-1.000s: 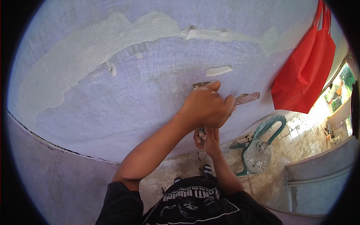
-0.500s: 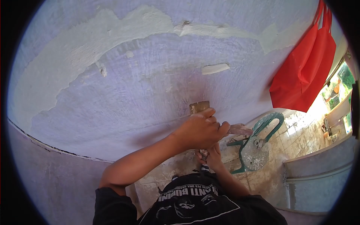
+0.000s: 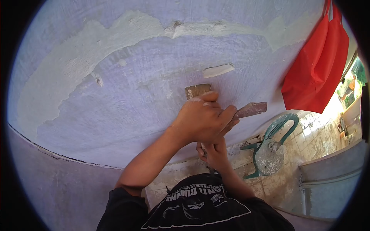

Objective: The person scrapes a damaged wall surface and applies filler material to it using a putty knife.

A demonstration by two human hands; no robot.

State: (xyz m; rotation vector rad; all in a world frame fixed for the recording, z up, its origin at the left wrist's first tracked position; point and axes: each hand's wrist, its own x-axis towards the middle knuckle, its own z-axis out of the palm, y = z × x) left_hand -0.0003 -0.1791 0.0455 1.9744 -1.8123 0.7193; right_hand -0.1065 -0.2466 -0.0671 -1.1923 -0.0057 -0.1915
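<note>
My left hand is closed, wrapped around a plaster-stained scraper whose broad flat end lies against the purple wall. From the right side of the same fist juts a flat reddish-brown bar, with its far end free. Just below, my right hand is closed around what looks like the scraper's lower handle; its fingers partly hide it. A shallow pale gouge lies in the wall above the scraper. Higher up, a wide band of bare pale plaster curves across the paint.
A red cloth bag hangs on the wall at right. Below it stands a green-framed object with a spattered grey face, on the dirty tiled floor. A grey curved panel is at lower right.
Both hands have moved up in view, with the scraper's flat end higher on the wall and closer to the gouge. The reddish-brown bar now points slightly upward. The view has shifted a little.
</note>
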